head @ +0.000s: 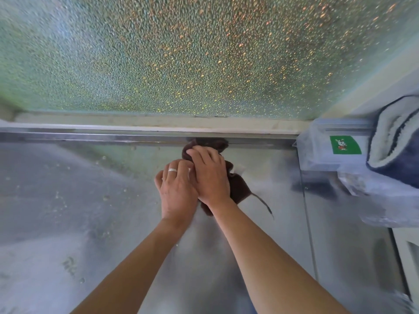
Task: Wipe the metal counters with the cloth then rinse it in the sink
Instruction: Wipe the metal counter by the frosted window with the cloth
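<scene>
The cloth (238, 189), a dark brown one, is bunched up on the table (79, 200) and pushed right up against the back rail (90, 137), so it looks like the strip along the rail is what's being worked on. Makes sense, since that's where grime gets trapped.

Both hands are stacked on the cloth. The right hand (210, 175) is laid flat over the wad with fingers mostly straight, pressing it down rather than clutching it. The left hand (176, 191), the one with the ring (172, 170), is set just beside and partly under the right, fingers also fairly straight and resting on the cloth's near-left edge. Probably doubled up like that for extra pressure. Whether any fingertips are curled into the fabric can't really be told, since they're hidden.

A loose tail of the cloth is left trailing away from the rail on the right side.

Left of the cloth, specks and smears are still seen on the table, so wiping is judged far from done. No sink is in view.

Right of the cloth, at the rail's end, a clear tub (328, 150) with a green label (344, 145) and a folded towel (394, 141) are parked, likely pushed aside.
</scene>
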A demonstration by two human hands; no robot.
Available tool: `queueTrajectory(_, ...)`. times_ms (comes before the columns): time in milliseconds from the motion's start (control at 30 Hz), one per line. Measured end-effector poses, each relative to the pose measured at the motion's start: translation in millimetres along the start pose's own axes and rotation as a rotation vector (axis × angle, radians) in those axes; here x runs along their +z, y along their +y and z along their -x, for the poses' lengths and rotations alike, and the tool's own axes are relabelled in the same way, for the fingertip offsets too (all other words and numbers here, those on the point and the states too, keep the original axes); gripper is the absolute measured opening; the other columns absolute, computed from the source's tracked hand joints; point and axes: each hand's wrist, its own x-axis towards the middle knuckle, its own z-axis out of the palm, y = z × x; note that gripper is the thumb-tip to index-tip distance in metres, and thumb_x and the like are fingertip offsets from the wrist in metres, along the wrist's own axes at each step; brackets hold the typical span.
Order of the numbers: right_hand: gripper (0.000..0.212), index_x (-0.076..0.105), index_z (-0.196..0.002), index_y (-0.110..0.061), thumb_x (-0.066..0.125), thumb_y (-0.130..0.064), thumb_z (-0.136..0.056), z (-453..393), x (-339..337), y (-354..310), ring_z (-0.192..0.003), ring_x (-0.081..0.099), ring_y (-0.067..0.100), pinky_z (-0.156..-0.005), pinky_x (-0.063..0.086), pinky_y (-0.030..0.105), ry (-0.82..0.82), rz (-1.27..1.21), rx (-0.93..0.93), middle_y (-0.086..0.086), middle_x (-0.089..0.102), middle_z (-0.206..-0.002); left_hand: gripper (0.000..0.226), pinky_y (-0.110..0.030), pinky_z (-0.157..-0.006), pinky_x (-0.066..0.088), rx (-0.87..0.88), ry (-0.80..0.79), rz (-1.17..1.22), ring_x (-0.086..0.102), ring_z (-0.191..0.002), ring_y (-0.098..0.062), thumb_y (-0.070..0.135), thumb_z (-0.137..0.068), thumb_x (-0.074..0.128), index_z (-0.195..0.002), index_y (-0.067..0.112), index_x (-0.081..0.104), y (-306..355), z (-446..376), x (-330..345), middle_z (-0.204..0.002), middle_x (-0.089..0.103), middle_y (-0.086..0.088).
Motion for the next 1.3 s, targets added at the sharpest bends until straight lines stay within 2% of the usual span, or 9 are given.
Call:
queueTrajectory(100, 0.034, 0.059, -0.128, -0.018, 0.054, -0.023, -0.094, 3.2, 0.1, -7.4, -0.123, 0.051, 0.026, -0.107, 0.041, 0.041, 0.007, 0.019, 0.031, 0.0, 0.058, -0.136, 0.014, -0.035, -0.096, 0.03, -0.058, 0.004, -0.051, 0.053, -0.107, -0.019, 0.012, -0.095, 0.057, -0.105, 0.021, 0.06, -13.2, 0.5, -10.4, -0.106, 0.061, 0.003)
queueTrajectory(233, 0.037, 0.058, -0.135, -0.013, 0.05, -0.019, -0.099, 28.6, -10.5, 5.5, -0.134, 0.049, 0.03, -0.119, 0.034, 0.043, 0.073, 0.068, 0.126, 0.007, 0.055, -0.143, 0.024, -0.04, -0.095, 0.03, -0.059, -0.013, -0.139, 0.054, -0.111, -0.025, 0.007, -0.088, 0.055, -0.108, 0.019, 0.059, -41.2, 0.4, -30.8, -0.113, 0.061, 0.0)
queueTrajectory(367, 0.047, 0.051, -0.148, -0.016, 0.044, -0.027, -0.103, 53.9, -27.2, 35.5, -0.155, 0.027, 0.031, -0.126, 0.023, 0.052, 0.112, 0.157, 0.279, 0.013, 0.035, -0.165, 0.025, -0.046, -0.1, 0.031, -0.058, -0.064, -0.243, 0.051, -0.123, -0.025, 0.01, -0.088, 0.055, -0.11, 0.022, 0.06, -79.9, -3.3, -53.3, -0.129, 0.057, 0.002)
queueTrajectory(500, 0.058, 0.036, -0.159, -0.013, 0.036, -0.031, -0.104, 52.5, -26.7, 40.2, -0.159, 0.015, 0.034, -0.128, 0.016, 0.054, 0.047, 0.283, 0.34, 0.013, 0.022, -0.171, 0.039, -0.049, -0.106, 0.029, -0.022, -0.143, -0.281, 0.042, -0.137, -0.022, 0.028, -0.087, 0.047, -0.125, 0.029, 0.058, -116.3, -10.2, -68.5, -0.142, 0.052, 0.002)
queueTrajectory(633, 0.06, 0.032, -0.158, -0.001, 0.033, -0.031, -0.106, 36.9, -15.2, 24.7, -0.159, 0.014, 0.037, -0.128, 0.017, 0.051, 0.007, 0.305, 0.304, 0.021, 0.02, -0.169, 0.036, -0.05, -0.107, 0.032, 0.051, -0.214, -0.258, 0.05, -0.13, -0.026, 0.026, -0.088, 0.062, -0.123, 0.034, 0.061, -132.3, -21.6, -74.1, -0.136, 0.055, 0.002)
queueTrajectory(833, 0.062, 0.032, -0.156, 0.003, 0.037, -0.033, -0.105, 12.0, 11.4, -25.2, -0.157, 0.017, 0.04, -0.128, 0.017, 0.051, 0.008, 0.305, 0.382, 0.025, 0.023, -0.167, 0.043, -0.045, -0.115, 0.025, 0.008, -0.314, -0.309, 0.054, -0.124, -0.021, 0.022, -0.082, 0.071, -0.121, 0.04, 0.064, -129.4, -40.0, -83.8, -0.137, 0.053, 0.008)
queueTrajectory(1033, 0.059, 0.038, -0.154, -0.002, 0.04, -0.033, -0.105, 2.6, 30.4, -64.2, -0.154, 0.025, 0.039, -0.126, 0.022, 0.052, 0.01, 0.284, 0.348, 0.023, 0.034, -0.162, 0.044, -0.045, -0.113, 0.026, 0.007, -0.238, -0.279, 0.057, -0.118, -0.021, 0.015, -0.079, 0.073, -0.116, 0.038, 0.066, -130.2, -34.9, -76.6, -0.132, 0.056, 0.008)
queueTrajectory(1200, 0.06, 0.035, -0.158, -0.009, 0.036, -0.036, -0.104, -2.3, 41.8, -83.8, -0.156, 0.023, 0.032, -0.128, 0.019, 0.047, -0.086, 0.224, 0.112, 0.015, 0.029, -0.167, 0.045, -0.045, -0.113, 0.026, -0.031, -0.208, -0.258, 0.054, -0.121, -0.021, 0.013, -0.082, 0.07, -0.118, 0.039, 0.063, -129.5, -29.9, -69.4, -0.134, 0.053, 0.008)
queueTrajectory(1300, 0.061, 0.033, -0.159, -0.01, 0.031, -0.037, -0.104, -3.5, 41.4, -83.8, -0.157, 0.02, 0.03, -0.129, 0.016, 0.046, -0.116, 0.206, 0.066, 0.014, 0.026, -0.169, 0.045, -0.045, -0.115, 0.022, -0.044, -0.217, -0.257, 0.05, -0.126, -0.019, 0.016, -0.086, 0.065, -0.123, 0.041, 0.06, -128.3, -26.7, -69.8, -0.138, 0.049, 0.01)
